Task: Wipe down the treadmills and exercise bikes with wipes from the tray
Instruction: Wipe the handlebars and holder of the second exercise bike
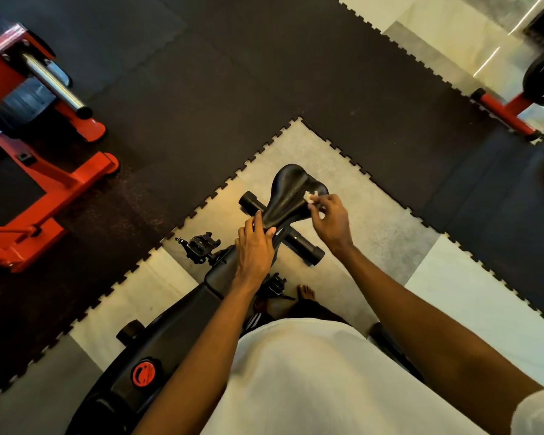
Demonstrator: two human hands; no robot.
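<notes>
White T-shirt, dark white-striped trousers, bare foot.

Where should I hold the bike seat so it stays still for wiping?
Hold the seat by its narrow tip, coming from the left, as the left hand does. That end is slim enough for fingers to wrap, and it leaves the wide back free for the wipe.

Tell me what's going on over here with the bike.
A person stands over a black exercise bike, wiping its saddle. The left hand grips the saddle's narrow nose, while the right hand pinches a small crumpled white wipe against the saddle's wide rear edge. A red machine sits on the dark floor mats to the left.
</notes>
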